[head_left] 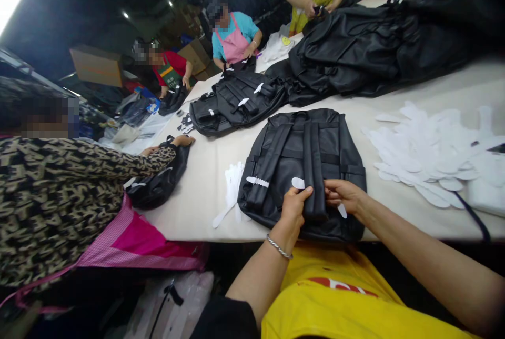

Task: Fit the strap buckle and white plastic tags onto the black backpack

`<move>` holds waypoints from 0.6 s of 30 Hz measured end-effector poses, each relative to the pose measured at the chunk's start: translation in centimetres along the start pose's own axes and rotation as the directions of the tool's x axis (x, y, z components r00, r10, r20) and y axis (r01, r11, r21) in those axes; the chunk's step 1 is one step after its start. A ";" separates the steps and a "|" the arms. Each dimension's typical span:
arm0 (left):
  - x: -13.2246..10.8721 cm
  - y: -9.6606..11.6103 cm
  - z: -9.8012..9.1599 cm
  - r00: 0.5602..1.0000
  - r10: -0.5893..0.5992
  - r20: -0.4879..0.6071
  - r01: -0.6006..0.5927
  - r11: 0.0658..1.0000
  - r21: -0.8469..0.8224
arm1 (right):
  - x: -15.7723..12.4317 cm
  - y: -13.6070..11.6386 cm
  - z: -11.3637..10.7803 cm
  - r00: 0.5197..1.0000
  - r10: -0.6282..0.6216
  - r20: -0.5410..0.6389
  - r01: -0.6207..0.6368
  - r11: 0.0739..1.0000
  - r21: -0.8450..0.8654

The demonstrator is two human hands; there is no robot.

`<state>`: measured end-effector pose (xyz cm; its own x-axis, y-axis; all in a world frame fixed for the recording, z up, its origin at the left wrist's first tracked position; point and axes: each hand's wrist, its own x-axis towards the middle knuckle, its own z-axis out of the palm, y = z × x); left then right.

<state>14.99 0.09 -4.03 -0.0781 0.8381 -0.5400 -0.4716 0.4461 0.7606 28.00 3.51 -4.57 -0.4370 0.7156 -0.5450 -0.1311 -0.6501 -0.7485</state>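
Note:
A black backpack point(303, 160) lies back-side up on the pale table point(213, 170), straps toward me. My left hand point(294, 207) and my right hand point(343, 196) are closed on the right shoulder strap point(314, 181) near its lower end, one on each side. A white paper strip point(299, 183) pokes out beside my left fingers; another white piece shows under my right hand. A second white strip point(257, 181) wraps the left strap.
A heap of white paper strips point(430, 155) lies right of the backpack, a smaller bunch point(232, 183) to its left. More black backpacks point(379, 44) are piled at the back. A person in a patterned sleeve point(98, 176) works at left; others work along the far edge.

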 end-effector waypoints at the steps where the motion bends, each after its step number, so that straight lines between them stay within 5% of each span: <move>1: 0.0 -0.1 0.0 1.000 0.017 -0.011 -0.017 0.999 0.031 | 0.0 -0.3 0.0 1.000 0.017 -0.021 -0.017 1.000 -0.020; 5: -0.2 -0.1 0.4 0.997 0.075 -0.021 -0.072 0.990 0.117 | 0.0 -1.8 -0.3 0.988 0.041 -0.152 -0.085 0.951 -0.298; 10: -0.3 -0.1 0.6 0.989 0.146 -0.018 -0.140 0.970 0.200 | -0.8 -3.3 -1.1 0.985 -0.020 -0.172 -0.097 0.758 -0.645; 18: 1.2 -1.7 -0.4 0.951 0.308 0.039 -0.292 0.845 0.447 | -1.4 -2.7 -2.6 0.989 -0.049 -0.143 0.012 0.969 -0.248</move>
<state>15.37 0.17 -6.13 -0.1853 0.9463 -0.2648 0.0168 0.2725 0.9620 31.29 4.90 -2.76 -0.2985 0.7755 -0.5563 0.0890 -0.5577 -0.8253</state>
